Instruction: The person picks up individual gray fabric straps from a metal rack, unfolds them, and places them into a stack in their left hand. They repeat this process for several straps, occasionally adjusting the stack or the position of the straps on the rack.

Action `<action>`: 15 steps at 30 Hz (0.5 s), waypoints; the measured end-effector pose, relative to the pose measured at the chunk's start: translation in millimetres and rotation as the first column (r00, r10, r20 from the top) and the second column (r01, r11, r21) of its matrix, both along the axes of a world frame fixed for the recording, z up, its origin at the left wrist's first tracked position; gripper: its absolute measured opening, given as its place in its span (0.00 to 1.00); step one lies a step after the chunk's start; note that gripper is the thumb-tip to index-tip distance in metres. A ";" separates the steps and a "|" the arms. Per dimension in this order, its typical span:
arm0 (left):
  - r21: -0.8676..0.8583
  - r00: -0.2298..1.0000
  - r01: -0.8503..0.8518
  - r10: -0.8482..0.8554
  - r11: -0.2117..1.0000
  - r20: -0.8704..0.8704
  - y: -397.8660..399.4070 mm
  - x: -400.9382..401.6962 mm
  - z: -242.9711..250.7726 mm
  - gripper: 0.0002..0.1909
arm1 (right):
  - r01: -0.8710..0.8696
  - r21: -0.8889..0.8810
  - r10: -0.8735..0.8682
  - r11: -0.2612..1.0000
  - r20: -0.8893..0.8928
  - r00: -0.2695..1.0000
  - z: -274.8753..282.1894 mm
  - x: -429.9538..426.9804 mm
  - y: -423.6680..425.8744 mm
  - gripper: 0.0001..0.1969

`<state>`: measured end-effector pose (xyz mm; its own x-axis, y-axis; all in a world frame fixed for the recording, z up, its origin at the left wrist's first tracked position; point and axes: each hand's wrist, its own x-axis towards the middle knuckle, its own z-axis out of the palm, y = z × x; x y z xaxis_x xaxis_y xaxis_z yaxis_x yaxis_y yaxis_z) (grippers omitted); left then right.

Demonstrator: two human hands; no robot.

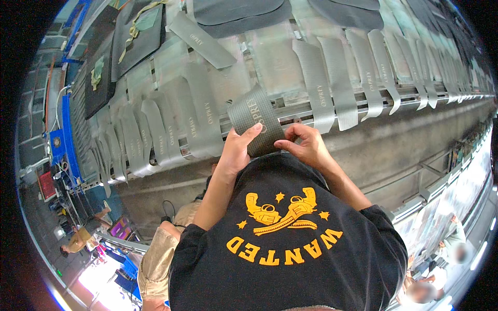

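A dark grey ribbed fabric piece with a printed Osprey mark point(255, 110) is at the near edge of the long table, in front of my body. My left hand point(241, 149) grips its left side, the thumb lying on top across the print. At its right edge is my right hand point(301, 142), thumb and forefinger curled close together; whether they pinch the edge cannot be told. Similar grey printed pieces hang over the table edge on the left point(202, 112) and on the right point(317, 85). Another printed strip point(202, 41) lies slanted farther back.
Large dark panels point(241, 13) lie along the far side. Black panels with yellow-green ribbon point(138, 37) are at the upper left. A metal rail point(295, 118) runs along the near edge. Other people, one in pale clothing point(453, 237), are in the distance.
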<state>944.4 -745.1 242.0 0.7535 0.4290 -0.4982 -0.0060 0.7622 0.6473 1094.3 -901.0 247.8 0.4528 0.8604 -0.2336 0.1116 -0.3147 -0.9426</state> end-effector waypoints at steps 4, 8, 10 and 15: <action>0.049 0.980 -0.056 0.045 0.997 0.192 1.8 -9.9 3.1 0.16 | 0.013 0.105 0.001 0.994 -0.130 0.992 -2.3 9.2 -5.8 0.09; -0.216 0.987 -0.127 0.145 0.968 0.071 12.0 -18.0 -0.5 0.19 | 0.224 0.158 -0.183 0.962 -0.239 0.954 -7.3 24.5 9.5 0.12; -0.252 0.985 -0.127 0.153 0.959 0.085 15.9 -26.5 -11.8 0.21 | 0.268 0.112 -0.241 0.957 -0.207 0.948 -2.2 46.1 31.6 0.12; -0.290 0.984 -0.152 0.171 0.945 0.043 20.2 -37.1 -19.5 0.23 | 0.389 0.364 -0.140 0.846 -0.552 0.822 -7.4 109.8 115.1 0.09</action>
